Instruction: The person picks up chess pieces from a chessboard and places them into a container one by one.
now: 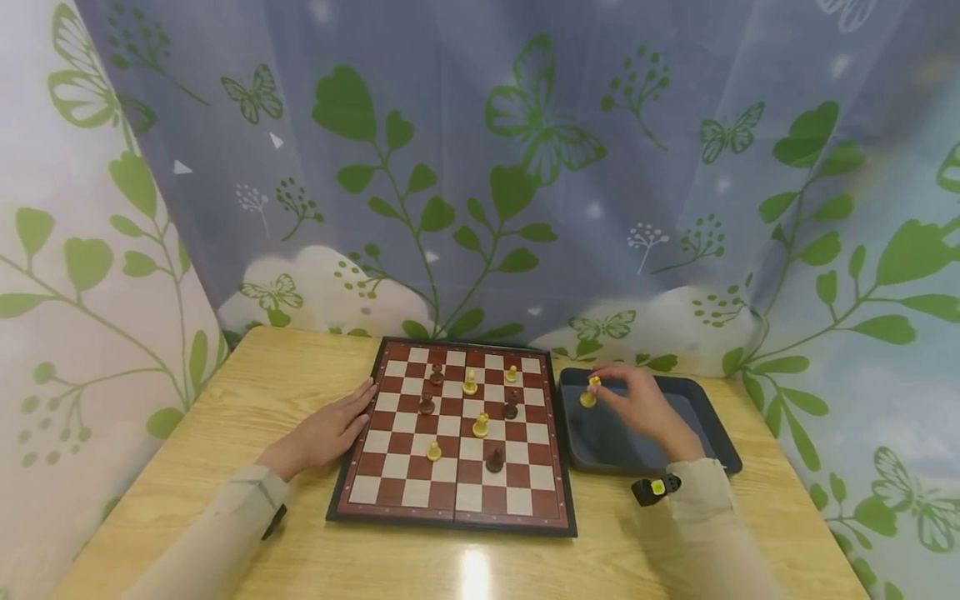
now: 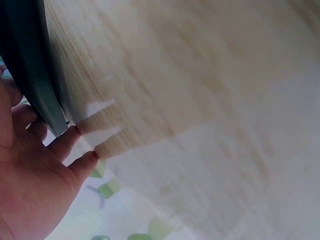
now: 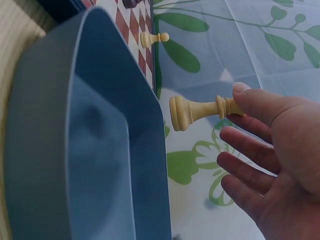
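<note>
Above the left part of a dark blue-grey tray (image 1: 622, 446), my right hand (image 1: 642, 406) pinches a cream chess piece (image 1: 588, 400) by its head between thumb and fingertips. The right wrist view shows that chess piece (image 3: 195, 111) with its round base free; its head is partly covered, and the other fingers are spread apart. My left hand (image 1: 324, 433) lies at the left edge of a red-and-white chessboard (image 1: 417, 493), fingers extended. In the left wrist view its fingertips touch the board's dark rim (image 2: 30, 65) and the table beside it.
Several cream and dark pieces stand spread over the board, among them a cream pawn (image 1: 434, 451) near the front and a dark piece (image 1: 495, 460) beside it. The wooden table (image 1: 225, 400) ends at a patterned curtain (image 1: 450, 167) behind. The tray adjoins the board's right side.
</note>
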The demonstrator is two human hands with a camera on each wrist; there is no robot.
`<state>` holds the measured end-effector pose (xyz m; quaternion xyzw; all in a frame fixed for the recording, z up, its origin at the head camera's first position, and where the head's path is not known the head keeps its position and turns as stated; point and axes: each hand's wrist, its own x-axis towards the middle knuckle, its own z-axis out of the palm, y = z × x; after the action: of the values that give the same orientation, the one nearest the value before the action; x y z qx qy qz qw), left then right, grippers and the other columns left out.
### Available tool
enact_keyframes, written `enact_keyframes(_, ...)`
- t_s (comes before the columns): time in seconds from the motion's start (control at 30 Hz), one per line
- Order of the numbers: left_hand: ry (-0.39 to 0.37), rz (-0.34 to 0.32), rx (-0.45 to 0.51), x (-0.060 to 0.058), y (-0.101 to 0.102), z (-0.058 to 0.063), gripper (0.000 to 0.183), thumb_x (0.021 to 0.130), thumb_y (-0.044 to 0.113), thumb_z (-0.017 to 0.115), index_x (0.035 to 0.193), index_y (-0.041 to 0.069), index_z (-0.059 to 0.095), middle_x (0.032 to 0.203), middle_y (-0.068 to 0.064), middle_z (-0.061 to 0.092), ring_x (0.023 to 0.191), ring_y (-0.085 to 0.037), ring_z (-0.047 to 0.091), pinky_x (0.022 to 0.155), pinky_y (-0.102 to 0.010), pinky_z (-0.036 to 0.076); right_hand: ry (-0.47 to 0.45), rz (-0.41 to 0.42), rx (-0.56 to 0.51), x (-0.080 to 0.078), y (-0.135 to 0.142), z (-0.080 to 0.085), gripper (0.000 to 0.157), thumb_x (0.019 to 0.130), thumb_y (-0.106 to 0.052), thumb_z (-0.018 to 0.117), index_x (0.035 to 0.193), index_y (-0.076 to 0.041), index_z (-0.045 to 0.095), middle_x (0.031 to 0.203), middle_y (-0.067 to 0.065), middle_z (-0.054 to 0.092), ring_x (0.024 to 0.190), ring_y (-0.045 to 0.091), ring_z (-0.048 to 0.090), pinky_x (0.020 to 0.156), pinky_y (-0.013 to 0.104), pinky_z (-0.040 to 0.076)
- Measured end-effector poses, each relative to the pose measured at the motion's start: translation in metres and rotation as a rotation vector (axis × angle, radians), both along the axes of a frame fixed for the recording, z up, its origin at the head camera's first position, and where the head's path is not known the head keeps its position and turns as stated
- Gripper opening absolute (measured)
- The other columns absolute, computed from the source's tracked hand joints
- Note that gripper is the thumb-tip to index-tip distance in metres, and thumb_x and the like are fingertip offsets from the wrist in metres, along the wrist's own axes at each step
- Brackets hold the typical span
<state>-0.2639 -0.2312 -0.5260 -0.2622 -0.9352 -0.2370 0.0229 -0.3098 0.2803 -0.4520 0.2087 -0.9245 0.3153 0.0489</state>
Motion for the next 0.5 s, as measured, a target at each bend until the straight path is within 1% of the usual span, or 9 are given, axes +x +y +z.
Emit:
enact_keyframes(0.13,-0.018,0.012,-0.018,-0.001,0.000,0.000,0.054,0.110,0.017,0.041,0.158,-0.005,0.028,0.165,-0.024,0.024,0.145,-0.045,0.036,0.116,-0.059,0.035,-0.021,-0.005,-0.001,-0.005,0.005,0.000,0.028,0.098,-0.016,0.070,0.119,0.003,0.072,0.137,0.026,0.061,0.128,0.047,0.055,0.104,0.064,0.045)
enact_keyframes(0.3,-0.005,0.006,-0.038,-0.003,0.000,0.000,0.054,0.111,0.018,0.041,0.158,-0.005,0.028,0.164,-0.025,0.025,0.145,-0.044,0.037,0.115,-0.058,0.036,-0.066,-0.018,0.011,-0.011,0.012,-0.004,0.033,0.099,-0.017,0.068,0.125,0.003,0.070,0.139,0.024,0.060,0.129,0.046,0.054,0.105,0.064,0.044)
enact_keyframes(0.5,0.002,0.000,-0.036,-0.002,0.000,0.001,0.053,0.110,0.017,0.041,0.157,-0.007,0.030,0.164,-0.026,0.025,0.145,-0.045,0.037,0.115,-0.058,0.036,-0.088,-0.019,0.015,-0.015,0.020,-0.009,0.029,0.098,-0.013,0.068,0.123,0.004,0.070,0.138,0.027,0.059,0.128,0.047,0.055,0.105,0.063,0.045)
